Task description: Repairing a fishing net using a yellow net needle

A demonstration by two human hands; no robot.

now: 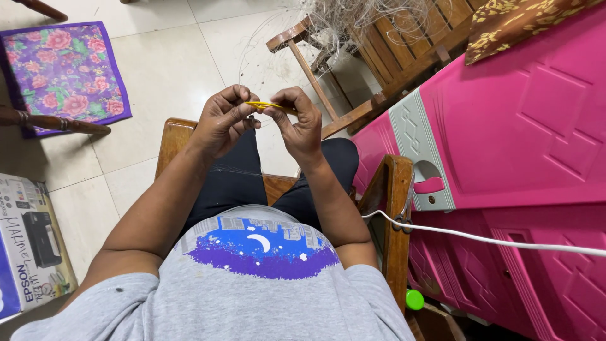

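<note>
Both hands meet above the lap: left hand (222, 120) and right hand (298, 121) each pinch an end of a thin yellow needle (268, 105), fingertips clamped. Judgement: keep the fine netting (353, 22) strands beyond taut. Wooden chair arm (394, 208) right, tiled floor (170, 69) open ahead.

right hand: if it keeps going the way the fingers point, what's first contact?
The right hand points across toward the left hand, both pinching the thin yellow tool. Those left fingertips would likely come first; depth is unclear.
</note>
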